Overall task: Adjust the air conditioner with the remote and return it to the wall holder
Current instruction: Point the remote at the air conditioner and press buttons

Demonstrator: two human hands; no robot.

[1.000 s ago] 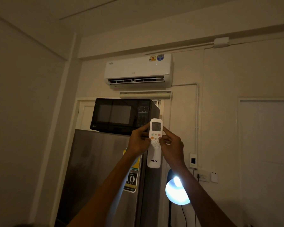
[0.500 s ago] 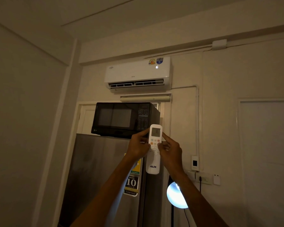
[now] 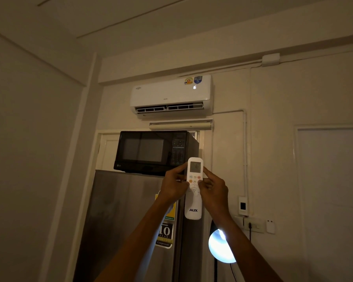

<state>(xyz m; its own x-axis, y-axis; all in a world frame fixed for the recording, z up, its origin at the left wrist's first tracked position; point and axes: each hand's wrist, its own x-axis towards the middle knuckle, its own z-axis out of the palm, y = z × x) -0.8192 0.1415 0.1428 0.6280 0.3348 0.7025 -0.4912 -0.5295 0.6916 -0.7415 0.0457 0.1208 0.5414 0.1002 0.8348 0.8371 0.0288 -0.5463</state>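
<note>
Hands hold up the long white plastic remote with a small grey screen (image 3: 194, 188), high in front of the person, and that makes sense: its top end points up at the white box-shaped air conditioner on the wall (image 3: 171, 96), so the signal can get there. The left hand (image 3: 174, 187) wraps around the left edge of the remote, fingers closed on it. The right hand (image 3: 213, 189) grips the right edge, and its thumb lies over the small coloured buttons. So both hands are closed on the remote. Two hands keep it steady while a thumb presses.

The air conditioner shows a small lit number on its front, and the slot at the bottom looks open. I think it is switched on and the person is setting it now. That is the first part of the job.

Below the air conditioner sits a black microwave oven with a dark glass door (image 3: 155, 152) on top of a tall grey metal fridge with stickers (image 3: 130, 220). The remote is held in front of these but does not touch them.

A small white box with a dark window (image 3: 243, 206) hangs on the wall just right of the hands. It may be the wall holder, but I cannot tell. A bright round lamp (image 3: 220, 249) glows below the right arm. The remote is not put back yet.
</note>
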